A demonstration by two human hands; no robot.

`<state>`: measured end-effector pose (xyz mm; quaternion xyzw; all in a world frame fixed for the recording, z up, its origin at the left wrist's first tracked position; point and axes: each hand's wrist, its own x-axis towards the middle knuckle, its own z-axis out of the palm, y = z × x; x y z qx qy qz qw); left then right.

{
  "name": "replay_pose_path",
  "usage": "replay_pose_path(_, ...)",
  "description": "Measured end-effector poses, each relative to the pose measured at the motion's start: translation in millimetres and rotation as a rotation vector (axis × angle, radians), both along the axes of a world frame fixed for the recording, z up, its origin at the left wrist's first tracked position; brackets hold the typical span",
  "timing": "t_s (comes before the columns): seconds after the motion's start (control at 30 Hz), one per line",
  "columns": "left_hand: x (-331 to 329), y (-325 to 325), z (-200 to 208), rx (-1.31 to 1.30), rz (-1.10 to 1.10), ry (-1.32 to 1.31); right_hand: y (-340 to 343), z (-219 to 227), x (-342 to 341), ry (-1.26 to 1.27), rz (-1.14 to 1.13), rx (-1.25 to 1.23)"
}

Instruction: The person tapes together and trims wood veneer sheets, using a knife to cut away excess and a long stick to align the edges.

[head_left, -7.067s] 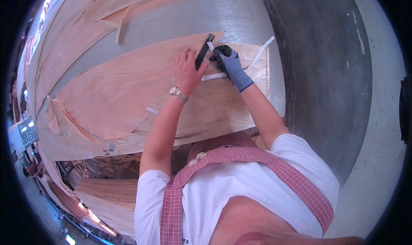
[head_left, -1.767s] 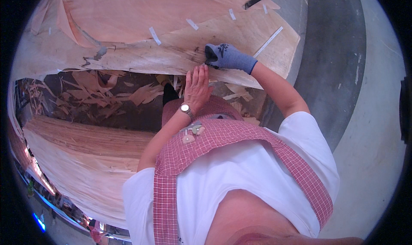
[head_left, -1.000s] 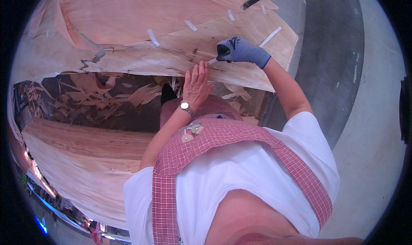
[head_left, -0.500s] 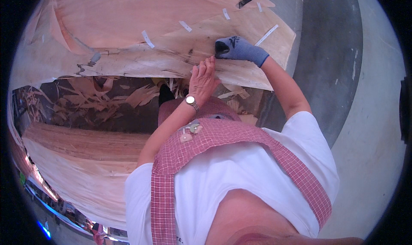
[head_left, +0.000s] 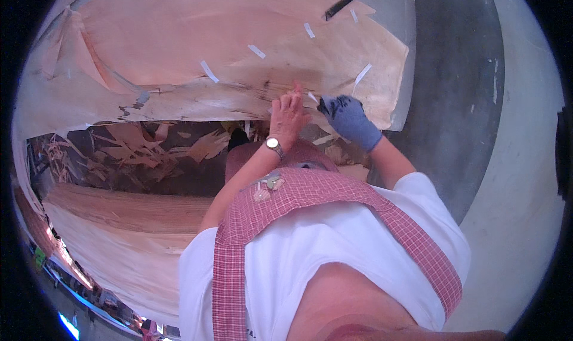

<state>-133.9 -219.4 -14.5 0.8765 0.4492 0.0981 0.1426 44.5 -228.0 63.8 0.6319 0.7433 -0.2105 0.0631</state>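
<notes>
My bare left hand (head_left: 287, 119), with a watch (head_left: 273, 144) on its wrist, rests on the near edge of a pale wood veneer sheet (head_left: 197, 105). Its fingers are stretched forward beside dark cracks in the wood. To its right, my right hand (head_left: 351, 121) wears a blue-grey glove with dark fingertips. Those fingers are pinched together at a small white strip (head_left: 313, 97), which pokes out toward the left hand. Whether the strip touches the veneer I cannot tell. Further white tape strips (head_left: 209, 71) lie across the seam between veneer pieces, and a longer one (head_left: 362, 73) lies beyond the glove.
A black bar-shaped object (head_left: 341, 5) lies on the far right of the veneer. Torn veneer scraps (head_left: 128, 147) litter the floor on the left. Behind them stands a veneer stack (head_left: 125, 215). Grey floor (head_left: 453, 114) stretches along the right.
My right hand has drawn back from the cracked area toward the right and nearer to me, and the white strip now shows at its fingertips. My left hand stays on the veneer edge.
</notes>
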Motion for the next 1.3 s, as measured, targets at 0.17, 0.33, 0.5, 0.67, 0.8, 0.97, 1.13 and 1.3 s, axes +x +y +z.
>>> replay_pose_path(0.17, 0.1, 5.7, 14.2, -0.093, -0.037, -0.081, -7.6, 65.0, -14.7, 0.653, -0.539, -0.125)
replay_pose_path(0.33, -20.8, 37.0, 45.0, -0.262, 0.1, -0.451, 45.8, 120.2, -39.1, 1.173, -0.84, -0.315)
replay_pose_path(0.5, -65.9, 115.0, 142.8, -0.954, 0.383, -1.481, 104.3, 128.6, -73.2, 1.27, -0.658, -0.38)
replay_pose_path(0.67, -135.2, 190.1, 170.2, -0.876, 0.704, -1.645, 160.6, 125.2, -100.9, 1.183, -0.44, -0.311)
replay_pose_path(0.8, -207.1, 243.3, 161.3, -0.848, 0.642, -1.712, 205.3, 101.1, -96.1, 0.926, -0.285, -0.333)
replay_pose_path(0.97, -281.0, 310.5, 154.4, -0.767, 0.084, -1.35, 277.2, 109.5, -193.6, 0.909, 0.047, 0.128)
replay_pose_path(1.13, -350.6, 385.0, 134.8, -0.703, -0.217, -1.133, 379.4, 20.2, -270.3, 1.145, -0.067, -0.481)
replay_pose_path(1.3, -415.3, 426.4, 124.8, -0.726, -0.22, -0.992, 403.0, 73.8, -356.7, 1.254, -0.1, -0.764)
